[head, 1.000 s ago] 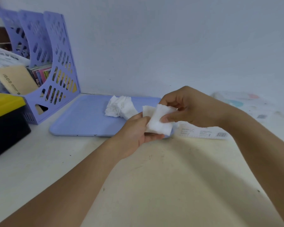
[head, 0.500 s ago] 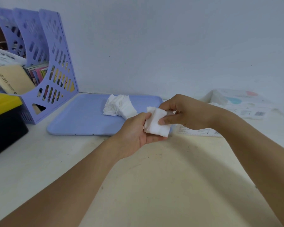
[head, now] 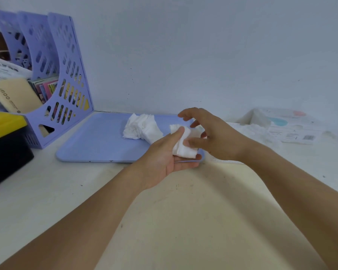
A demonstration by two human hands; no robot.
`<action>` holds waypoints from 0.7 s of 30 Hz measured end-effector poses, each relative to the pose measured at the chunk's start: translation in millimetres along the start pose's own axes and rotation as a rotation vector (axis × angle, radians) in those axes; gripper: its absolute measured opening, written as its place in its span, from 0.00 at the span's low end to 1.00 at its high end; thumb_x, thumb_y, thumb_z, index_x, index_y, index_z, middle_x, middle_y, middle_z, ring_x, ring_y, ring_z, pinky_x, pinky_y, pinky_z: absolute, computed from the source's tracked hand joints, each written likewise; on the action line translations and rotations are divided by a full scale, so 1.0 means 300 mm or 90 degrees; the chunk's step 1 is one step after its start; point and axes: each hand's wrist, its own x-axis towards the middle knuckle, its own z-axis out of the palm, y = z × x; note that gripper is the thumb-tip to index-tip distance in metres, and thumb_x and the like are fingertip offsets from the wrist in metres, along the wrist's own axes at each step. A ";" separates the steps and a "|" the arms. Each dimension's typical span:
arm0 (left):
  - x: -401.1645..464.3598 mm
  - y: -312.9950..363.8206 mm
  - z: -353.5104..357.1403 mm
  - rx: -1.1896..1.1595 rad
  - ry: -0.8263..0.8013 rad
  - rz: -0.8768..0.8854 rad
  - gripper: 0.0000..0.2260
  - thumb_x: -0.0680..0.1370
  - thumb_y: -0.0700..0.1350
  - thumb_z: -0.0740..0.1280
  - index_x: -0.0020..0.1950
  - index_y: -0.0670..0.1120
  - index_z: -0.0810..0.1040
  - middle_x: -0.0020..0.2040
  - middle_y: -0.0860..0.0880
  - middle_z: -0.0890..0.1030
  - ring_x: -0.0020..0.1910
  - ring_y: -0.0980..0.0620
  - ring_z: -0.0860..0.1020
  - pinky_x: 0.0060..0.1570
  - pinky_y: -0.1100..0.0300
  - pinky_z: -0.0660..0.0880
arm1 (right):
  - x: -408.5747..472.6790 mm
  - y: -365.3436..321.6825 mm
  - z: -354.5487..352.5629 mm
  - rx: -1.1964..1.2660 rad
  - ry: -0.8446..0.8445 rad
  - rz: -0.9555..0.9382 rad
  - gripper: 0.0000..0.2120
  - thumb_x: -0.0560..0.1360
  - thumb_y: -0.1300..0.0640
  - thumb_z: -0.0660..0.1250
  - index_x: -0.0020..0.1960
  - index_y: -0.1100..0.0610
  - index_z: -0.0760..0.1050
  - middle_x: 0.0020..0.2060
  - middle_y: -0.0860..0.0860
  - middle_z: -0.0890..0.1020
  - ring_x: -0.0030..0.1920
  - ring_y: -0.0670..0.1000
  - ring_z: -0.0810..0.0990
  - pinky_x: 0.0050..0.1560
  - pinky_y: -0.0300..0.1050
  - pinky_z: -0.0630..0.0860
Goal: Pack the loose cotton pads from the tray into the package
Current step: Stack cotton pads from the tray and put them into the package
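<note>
Far left of the fingers: black box with a yellow lid (head: 2, 137) at the frame edge, and behind it a lilac perforated plastic file rack (head: 66, 78) holding papers and booklets.

Flat lilac plastic tray (head: 98, 141) lies on the cream tabletop (head: 183, 221), just beyond the left hand. On the tray, a loose heap of white cotton pads (head: 141, 128), just left of and behind the left thumb, not touched by either hand.

Left hand (head: 164, 158): forearm enters from lower left, palm turned up and inward over the tray's near right corner. Thumb presses down on a small stack of white cotton pads (head: 183, 144), fingers curled beneath it; the stack is pinched between thumb and fingers.

Right hand (head: 213, 137): forearm enters from lower right, hand arched over the stack. Fingers are spread and loosely bent; one fingertip touches the stack's right face, the index finger lifted clear above it. No grip visible.

Right of the right hand, well apart: white printed cotton-pad package (head: 289, 125) lying on the tabletop against the wall, blurred; whether its mouth is open I cannot tell.
</note>
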 end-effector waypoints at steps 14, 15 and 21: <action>-0.021 0.038 -0.027 -0.107 -0.135 -0.080 0.21 0.83 0.51 0.59 0.74 0.46 0.72 0.72 0.43 0.76 0.68 0.46 0.75 0.66 0.51 0.67 | -0.024 -0.091 0.051 -0.015 -0.030 -0.048 0.58 0.63 0.55 0.84 0.81 0.46 0.51 0.56 0.34 0.71 0.53 0.36 0.73 0.56 0.25 0.67; -0.023 0.040 -0.026 -0.148 -0.149 -0.088 0.22 0.82 0.52 0.61 0.74 0.46 0.72 0.72 0.42 0.76 0.70 0.45 0.74 0.70 0.47 0.67 | -0.023 -0.089 0.059 0.049 0.000 -0.060 0.55 0.63 0.56 0.84 0.80 0.46 0.54 0.55 0.34 0.73 0.53 0.39 0.76 0.57 0.30 0.70; -0.029 0.036 -0.011 -0.147 -0.069 -0.062 0.13 0.73 0.48 0.72 0.55 0.46 0.86 0.59 0.47 0.83 0.54 0.50 0.84 0.56 0.56 0.80 | -0.032 -0.094 0.076 0.152 0.016 -0.066 0.56 0.62 0.59 0.84 0.79 0.44 0.55 0.64 0.45 0.75 0.67 0.40 0.72 0.62 0.37 0.75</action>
